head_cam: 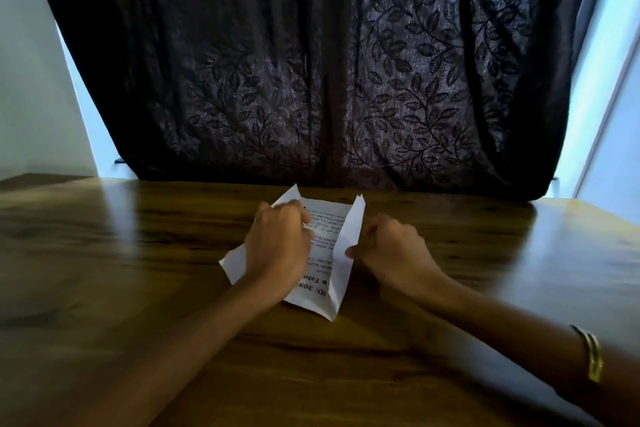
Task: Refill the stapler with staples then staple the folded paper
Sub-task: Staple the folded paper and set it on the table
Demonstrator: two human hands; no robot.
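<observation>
A white printed sheet of paper [329, 274] lies partly folded on the wooden table [138, 270], its left and right sides turned up. My left hand [277, 246] rests on the paper's left part, fingers curled over the upper left flap and hiding much of the print. My right hand [391, 246] pinches the raised right flap at its outer edge. No stapler and no staples show anywhere in the view.
A dark curtain with a leaf pattern [311, 62] hangs right behind the table's far edge. Pale walls stand at both sides. A gold bangle [594, 357] sits on my right forearm.
</observation>
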